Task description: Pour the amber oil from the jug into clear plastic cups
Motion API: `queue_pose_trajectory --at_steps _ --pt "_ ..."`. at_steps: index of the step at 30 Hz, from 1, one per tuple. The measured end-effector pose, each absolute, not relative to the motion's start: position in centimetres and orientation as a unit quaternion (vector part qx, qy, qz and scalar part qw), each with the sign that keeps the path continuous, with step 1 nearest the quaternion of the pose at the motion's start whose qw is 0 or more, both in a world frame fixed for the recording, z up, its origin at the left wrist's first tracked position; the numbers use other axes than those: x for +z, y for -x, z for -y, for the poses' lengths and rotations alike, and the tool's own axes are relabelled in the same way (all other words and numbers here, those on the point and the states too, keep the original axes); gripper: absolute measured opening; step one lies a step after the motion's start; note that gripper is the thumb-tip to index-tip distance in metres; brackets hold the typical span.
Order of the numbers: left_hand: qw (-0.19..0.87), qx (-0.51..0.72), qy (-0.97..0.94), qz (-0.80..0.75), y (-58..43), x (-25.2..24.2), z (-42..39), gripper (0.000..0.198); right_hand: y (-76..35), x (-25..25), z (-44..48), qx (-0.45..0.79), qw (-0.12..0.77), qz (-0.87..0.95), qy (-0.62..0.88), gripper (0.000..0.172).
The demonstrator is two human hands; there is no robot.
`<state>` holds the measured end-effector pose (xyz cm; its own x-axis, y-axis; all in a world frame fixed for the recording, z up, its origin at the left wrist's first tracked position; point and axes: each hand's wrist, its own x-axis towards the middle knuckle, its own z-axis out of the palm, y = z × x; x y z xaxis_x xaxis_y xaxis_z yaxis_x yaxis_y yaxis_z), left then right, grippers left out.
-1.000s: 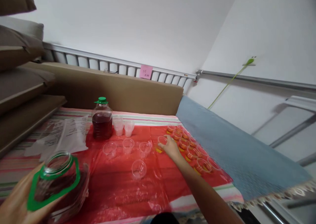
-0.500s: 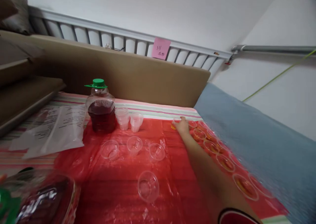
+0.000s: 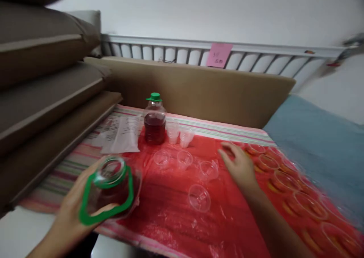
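Note:
My left hand grips an uncapped clear jug with a green collar, dark red liquid inside, at the near left of the red plastic sheet. My right hand hovers open, fingers spread, over the sheet between the loose empty cups and the filled ones. Several empty clear cups lie scattered in the middle. A row of cups filled with reddish liquid runs along the right side. A second jug with a green cap stands at the back.
Two small stacks of clear cups stand beside the capped jug, and a plastic bag with print lies left of it. Brown cardboard lines the back, brown cushions pile at left, a blue cloth lies right.
My right hand drew back from the far filled cups toward the middle and opened. The jug in my left hand came back into view as the camera swung left.

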<state>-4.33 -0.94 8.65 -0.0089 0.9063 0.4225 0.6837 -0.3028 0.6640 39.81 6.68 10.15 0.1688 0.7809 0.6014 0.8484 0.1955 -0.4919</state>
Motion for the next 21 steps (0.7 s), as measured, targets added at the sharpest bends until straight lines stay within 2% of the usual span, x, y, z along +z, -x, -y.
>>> queue_pose_trajectory --at_steps 3,6,8,13,16,21 --pt "0.127 0.421 -0.727 -0.528 3.3 10.9 1.0 0.083 -29.7 12.9 0.7 0.008 0.491 0.725 0.483 0.017" --pt "0.145 0.425 -0.741 -0.499 2.2 12.2 1.0 0.085 -21.3 15.0 5.5 0.043 0.518 0.771 0.368 0.026" --pt "0.188 0.436 -0.747 -0.466 2.0 12.7 1.2 0.079 -17.8 15.7 6.6 0.051 0.517 0.786 0.335 0.027" --pt "0.391 0.554 -0.583 -0.447 3.5 11.0 1.5 0.062 -15.6 15.4 6.0 0.026 0.458 0.800 0.388 0.010" --pt "0.402 0.581 -0.483 -0.517 4.9 7.7 1.2 0.058 -17.1 14.5 6.2 0.043 0.472 0.781 0.407 0.015" --pt "0.468 0.528 -0.423 -0.569 5.2 3.1 1.0 0.038 -20.3 12.2 6.9 0.136 0.556 0.708 0.413 0.019"
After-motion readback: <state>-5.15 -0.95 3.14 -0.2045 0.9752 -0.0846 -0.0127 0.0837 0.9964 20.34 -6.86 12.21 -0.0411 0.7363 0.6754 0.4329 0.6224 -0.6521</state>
